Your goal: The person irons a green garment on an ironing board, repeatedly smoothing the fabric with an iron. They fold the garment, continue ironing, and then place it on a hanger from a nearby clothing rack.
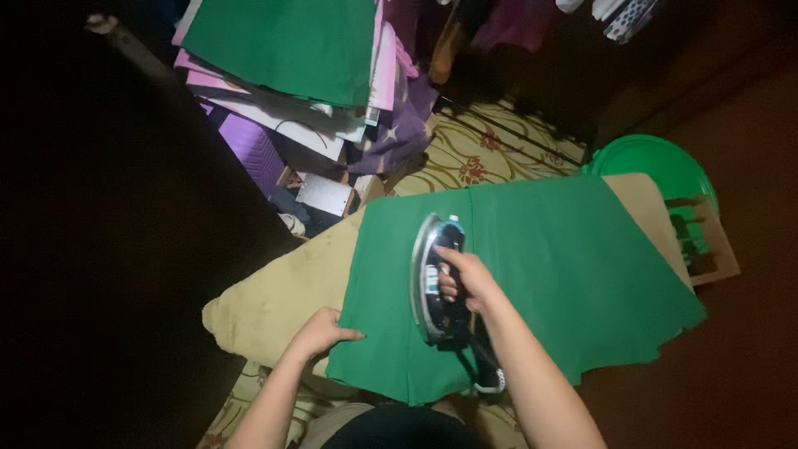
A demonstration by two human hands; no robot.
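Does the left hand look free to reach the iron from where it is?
Probably yes: the left hand lies flat on the green cloth with only bare cloth between it and the iron, though the right hand already holds the handle.

The cloth [565,266] spread across the middle of the frame is a plain deep green, lying on a dull tan padded board [274,299], and the iron [432,278] on it is black with a silvery metal edge. At upper left, a second green sheet [291,41] tops a stack of pink, white and purple pieces [249,91]. The floor covering [490,150] at upper centre is cream with olive swirls and what seem to be small red flowers, and a bright green round tub [657,162] sits at the right.
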